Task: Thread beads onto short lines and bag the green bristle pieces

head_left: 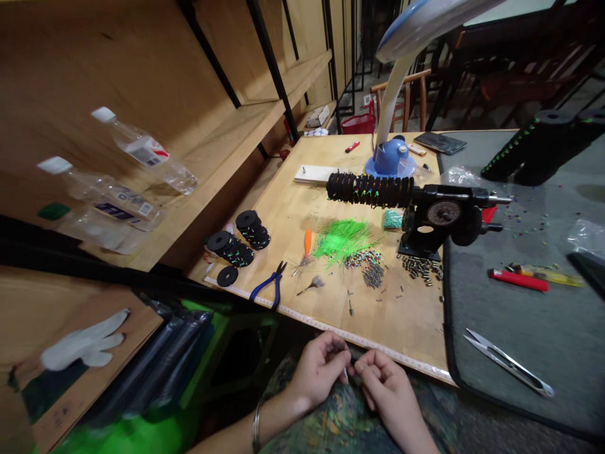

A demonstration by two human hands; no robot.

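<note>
Pale wooden table (411, 328) is supporting a small, dark, slender piece (351, 310); nearby, left hand (319, 369) and right hand (390, 384) are holding fingers curled; whether grasping anything, I cannot tell.

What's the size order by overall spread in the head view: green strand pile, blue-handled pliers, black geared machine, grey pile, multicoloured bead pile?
1. black geared machine
2. green strand pile
3. blue-handled pliers
4. grey pile and multicoloured bead pile: too alike to rank

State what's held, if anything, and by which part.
The left hand seems to pinch something small, too blurred to name or say by which part; whether the right hand holds anything cannot be told.
</note>
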